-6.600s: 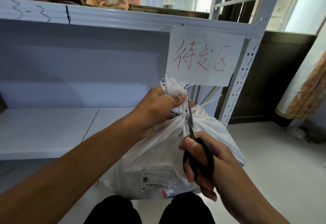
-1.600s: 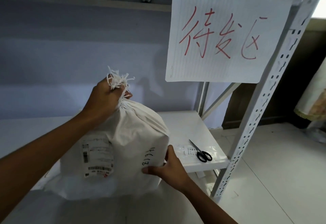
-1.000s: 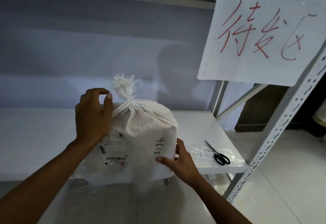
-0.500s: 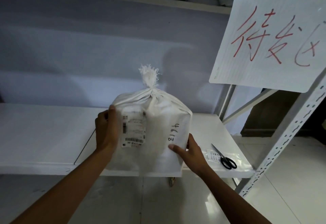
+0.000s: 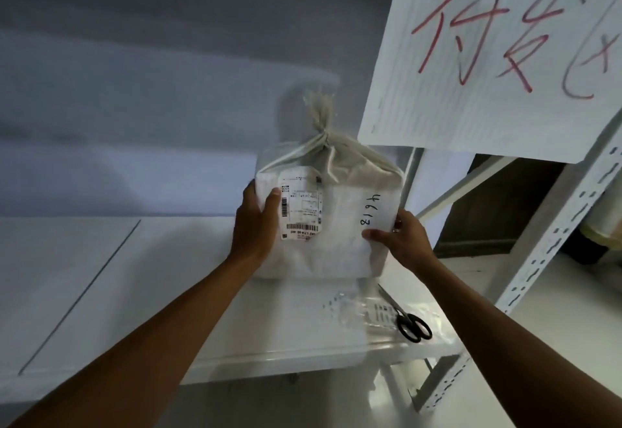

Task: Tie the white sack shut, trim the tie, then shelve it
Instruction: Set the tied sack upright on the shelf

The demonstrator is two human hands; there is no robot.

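Observation:
The white sack [image 5: 340,225] stands upright on the white shelf [image 5: 134,293], well back from its front edge. Its neck is tied into a knot with a frayed tuft on top. A shipping label and handwritten digits face me. My left hand [image 5: 257,225] grips the sack's left side, thumb on the label. My right hand [image 5: 397,235] presses the lower right corner. Black scissors [image 5: 409,321] lie on the shelf at the front right, beside a clear plastic bag [image 5: 356,309].
A paper sign [image 5: 488,50] with red handwriting hangs from the upper shelf at the right, just above the sack's right shoulder. A perforated white upright [image 5: 555,239] frames the rack's right side. The wall lies behind the sack; pale floor shows to the right.
Both hands have pushed the sack further back and to the right on the shelf. Earlier, my left hand moved from the sack's neck to its side; the scissors were laid down.

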